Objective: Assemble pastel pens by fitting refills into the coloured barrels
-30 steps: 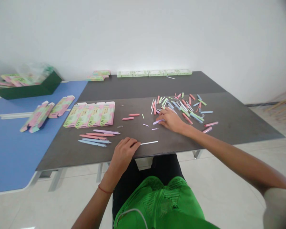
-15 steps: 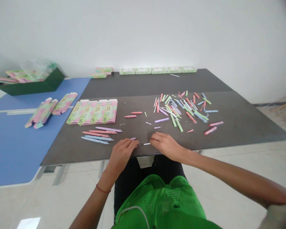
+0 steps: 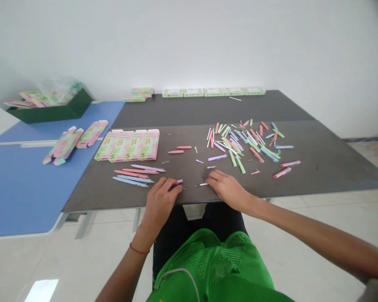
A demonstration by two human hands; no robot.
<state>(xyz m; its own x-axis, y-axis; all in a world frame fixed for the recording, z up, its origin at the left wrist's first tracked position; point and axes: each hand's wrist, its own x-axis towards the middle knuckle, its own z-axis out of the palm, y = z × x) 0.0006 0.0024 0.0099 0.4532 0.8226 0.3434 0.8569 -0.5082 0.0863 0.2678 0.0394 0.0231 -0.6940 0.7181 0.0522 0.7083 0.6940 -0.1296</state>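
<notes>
Since a second ago, the right hand (image 3: 228, 191) has drawn back from the scattered pen parts (image 3: 245, 144) to the front edge of the desk (image 3: 318, 176), its fingers (image 3: 211, 179) now just beside a thin white stick (image 3: 201, 184). The lilac pen barrel (image 3: 216, 157) it was touching now lies free. A small lilac piece (image 3: 179, 181) now shows at the left hand's (image 3: 160, 199) fingertips.

Right half of the table (image 3: 321, 172): a scatter of loose pen parts (image 3: 242, 144).
Middle of the table: a row of four flat cartons (image 3: 127, 145), left of the scatter.
Below the cartons: loose pens (image 3: 141, 171), lying side by side.
Far table edge: a row of closed boxes (image 3: 213, 92), with a small stack of boxes (image 3: 137, 95) to their left.
Left of the table: a second table (image 3: 34, 188), bearing folded cartons (image 3: 78, 140).
Upper left: a tray (image 3: 50, 114) on that second table.
</notes>
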